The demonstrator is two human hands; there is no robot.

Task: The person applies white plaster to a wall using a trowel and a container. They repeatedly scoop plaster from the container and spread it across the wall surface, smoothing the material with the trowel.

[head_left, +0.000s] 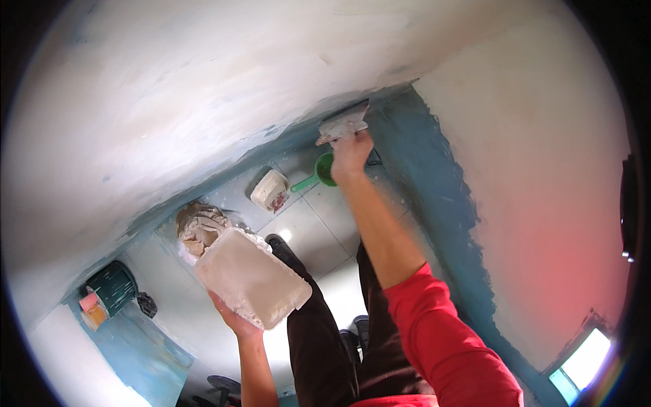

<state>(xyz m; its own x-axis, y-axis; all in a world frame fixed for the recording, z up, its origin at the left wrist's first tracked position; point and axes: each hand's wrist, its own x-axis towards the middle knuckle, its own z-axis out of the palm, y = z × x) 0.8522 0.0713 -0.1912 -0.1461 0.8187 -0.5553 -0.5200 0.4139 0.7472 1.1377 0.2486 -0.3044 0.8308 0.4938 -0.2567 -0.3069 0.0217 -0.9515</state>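
My left hand point(234, 319) grips the near edge of a whitish, plaster-smeared rectangular tub point(254, 277), held above the floor in front of my legs. My right arm, in a red sleeve, reaches far forward. At its end my right hand point(352, 154) is closed around a wide putty knife point(344, 122), coated in white. The blade meets the low blue strip of the wall near the corner, or comes very close to it. My fingers partly cover its handle.
On the tiled floor lie a green dipper point(308, 183), a small white plaster-smeared container point(270, 191) and a crumpled bag point(201, 226). A dark green bucket point(114, 286) stands at the left. The right wall point(536, 197) is whitish above blue, with a bright opening point(584, 366) at lower right.
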